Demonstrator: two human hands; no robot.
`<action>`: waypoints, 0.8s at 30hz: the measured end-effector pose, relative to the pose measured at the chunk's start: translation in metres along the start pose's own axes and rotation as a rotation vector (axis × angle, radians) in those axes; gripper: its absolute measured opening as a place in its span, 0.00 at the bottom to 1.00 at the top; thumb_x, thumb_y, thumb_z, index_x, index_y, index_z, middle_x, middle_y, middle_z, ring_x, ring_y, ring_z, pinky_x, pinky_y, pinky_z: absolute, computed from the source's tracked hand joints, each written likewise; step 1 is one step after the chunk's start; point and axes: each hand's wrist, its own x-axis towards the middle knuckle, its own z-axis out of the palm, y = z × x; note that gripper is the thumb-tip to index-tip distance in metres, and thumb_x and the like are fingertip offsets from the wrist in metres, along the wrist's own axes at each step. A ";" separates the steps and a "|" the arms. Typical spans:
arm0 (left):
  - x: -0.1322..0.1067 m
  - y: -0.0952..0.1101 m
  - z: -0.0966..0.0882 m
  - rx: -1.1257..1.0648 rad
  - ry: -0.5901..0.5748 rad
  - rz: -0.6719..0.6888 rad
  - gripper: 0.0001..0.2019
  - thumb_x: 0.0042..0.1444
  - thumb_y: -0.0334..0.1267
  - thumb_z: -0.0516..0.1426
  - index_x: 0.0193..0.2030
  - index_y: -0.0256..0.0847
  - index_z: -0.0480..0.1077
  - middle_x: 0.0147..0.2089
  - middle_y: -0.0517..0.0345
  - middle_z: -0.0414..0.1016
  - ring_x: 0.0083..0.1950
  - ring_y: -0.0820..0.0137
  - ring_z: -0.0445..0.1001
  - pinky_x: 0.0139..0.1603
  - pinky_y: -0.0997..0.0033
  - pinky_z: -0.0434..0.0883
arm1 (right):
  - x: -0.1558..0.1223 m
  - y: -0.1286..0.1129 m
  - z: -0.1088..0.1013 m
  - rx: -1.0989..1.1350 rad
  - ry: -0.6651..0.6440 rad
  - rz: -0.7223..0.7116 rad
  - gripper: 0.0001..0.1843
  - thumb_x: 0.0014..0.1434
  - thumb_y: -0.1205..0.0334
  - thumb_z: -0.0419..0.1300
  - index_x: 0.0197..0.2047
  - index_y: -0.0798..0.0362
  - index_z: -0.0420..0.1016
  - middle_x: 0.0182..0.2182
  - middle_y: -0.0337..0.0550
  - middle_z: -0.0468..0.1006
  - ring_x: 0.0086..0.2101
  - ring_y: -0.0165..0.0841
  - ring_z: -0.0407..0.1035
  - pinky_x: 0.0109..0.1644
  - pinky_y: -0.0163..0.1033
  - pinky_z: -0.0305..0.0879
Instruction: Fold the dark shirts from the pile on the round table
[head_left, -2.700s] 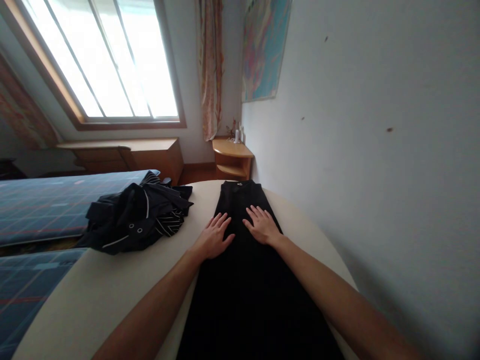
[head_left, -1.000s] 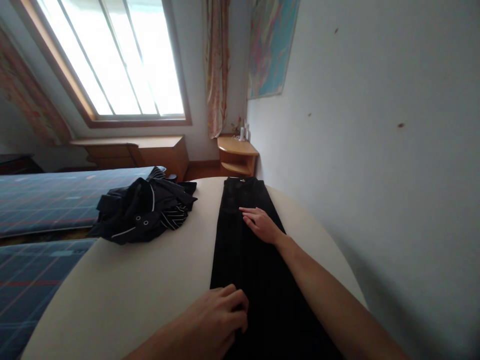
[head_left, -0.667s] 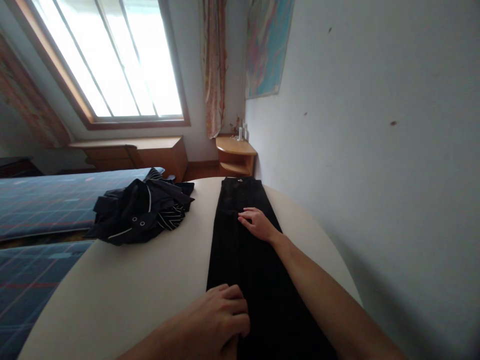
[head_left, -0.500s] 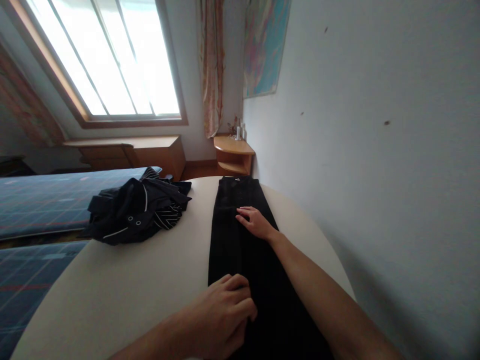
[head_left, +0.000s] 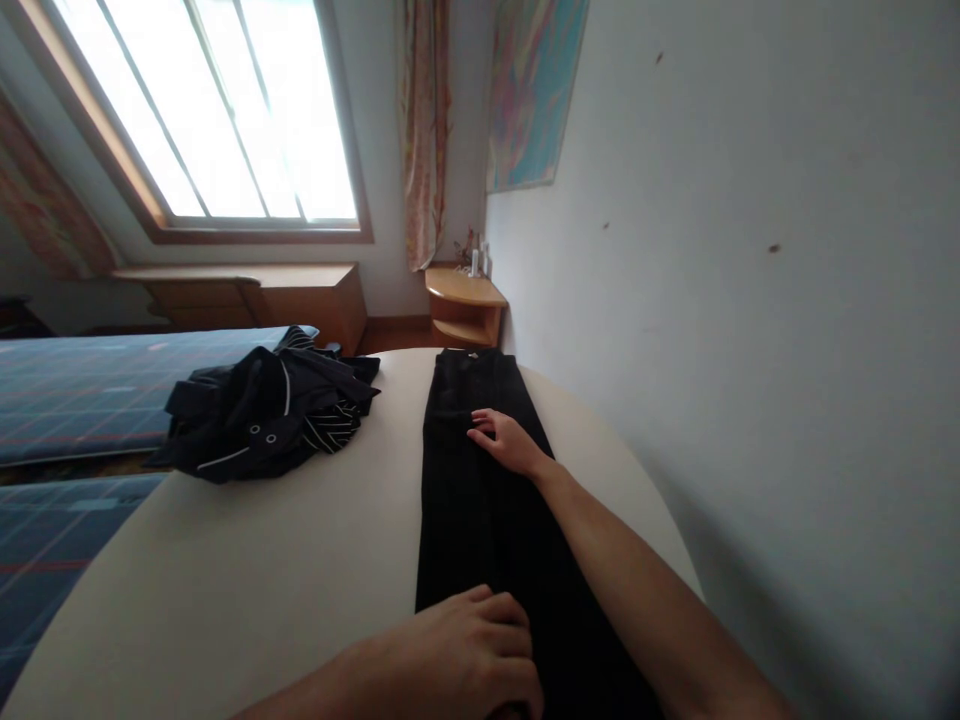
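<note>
A pair of black trousers [head_left: 480,500] lies folded lengthwise in a long strip on a round cream table [head_left: 247,580], running away from me toward the wall. My left hand [head_left: 469,650] is at the near end, its fingers curled together over the cloth close to its left edge. My right hand [head_left: 506,440] lies farther up the strip with fingers stretched out on the fabric, holding nothing.
A heap of dark clothes [head_left: 270,420] with white piping and stripes sits at the table's far left. Beds with blue plaid covers [head_left: 82,390] stand to the left. A wall [head_left: 750,300] runs close along the right; a wooden corner shelf [head_left: 461,300] lies beyond.
My left hand has left its place beside the right hand and drawn back along the trousers to their near end, its fingers curling. The right hand stayed put, shifting slightly left.
</note>
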 end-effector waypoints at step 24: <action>0.002 -0.011 0.014 -0.132 0.042 0.080 0.07 0.68 0.38 0.55 0.43 0.44 0.75 0.61 0.61 0.73 0.69 0.65 0.61 0.68 0.66 0.61 | 0.004 0.005 -0.005 -0.175 0.134 0.000 0.22 0.58 0.71 0.55 0.51 0.48 0.81 0.50 0.45 0.80 0.54 0.37 0.72 0.64 0.47 0.62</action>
